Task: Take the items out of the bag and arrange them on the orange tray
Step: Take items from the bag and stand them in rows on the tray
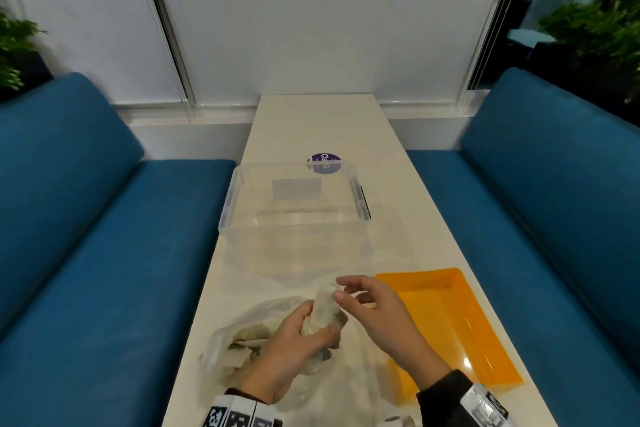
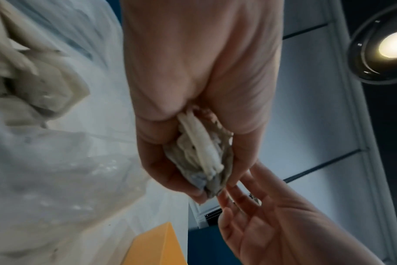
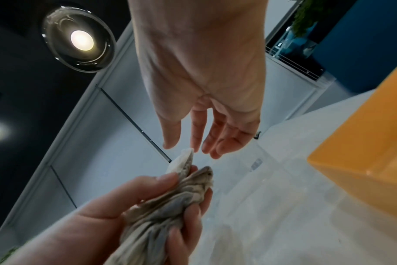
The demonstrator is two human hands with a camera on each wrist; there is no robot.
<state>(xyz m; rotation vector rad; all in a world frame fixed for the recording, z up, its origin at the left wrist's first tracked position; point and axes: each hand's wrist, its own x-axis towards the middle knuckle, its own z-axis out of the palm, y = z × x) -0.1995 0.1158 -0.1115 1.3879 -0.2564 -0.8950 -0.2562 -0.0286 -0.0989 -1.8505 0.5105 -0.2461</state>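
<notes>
On the left side of the white tabletop lies the clear plastic bag, floppy and crinkly, with more pale crumpled things inside it. Next comes the left hand. Its fingers are wrapped tight around a soft, scrunched-up cloth, beige with grey bits, held up just above the bag. The cloth looks very light and squishy, so it will not break, but it will flop and bunch up when let go. The top corner sticks out of the fist, and that looks like the best place to pinch it. The right hand is right there, fingers loose and spread, tips almost touching that corner, holding nothing. To the right sits the orange tray, stiff and smooth, with nothing on it yet. A see-through box stands farther back
</notes>
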